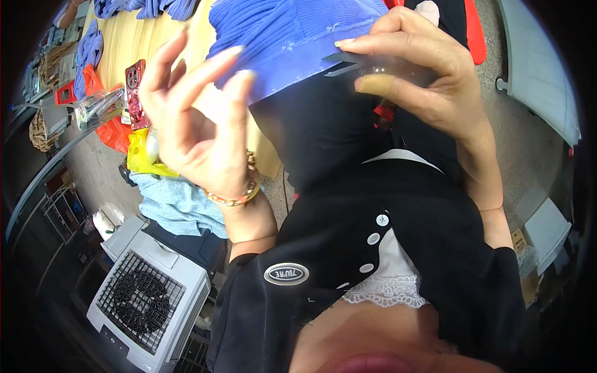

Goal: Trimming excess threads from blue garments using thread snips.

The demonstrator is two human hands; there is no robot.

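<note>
A blue-violet ribbed knit garment [292,43] hangs from the table's near edge over my lap, its flat band edge toward me. Small pale loose thread tufts show on that band. My right hand [429,74] grips a pair of thread snips [343,69] between thumb and fingers. Their two blades are apart and point left, at the band's edge. A tan covering wraps the right thumb. To the left of the band my left hand [199,118] is raised, fingers curved and apart, with nothing visible in them. A beaded bracelet and a bangle circle that wrist.
More blue-violet knit pieces [146,7] lie on the light wooden table [118,46]. At the left are a red phone [135,81], a yellow plastic bag [142,152] and light-blue folded cloth [177,202]. A grey air cooler [152,298] stands lower left. A red seat edge [476,37] shows upper right.
</note>
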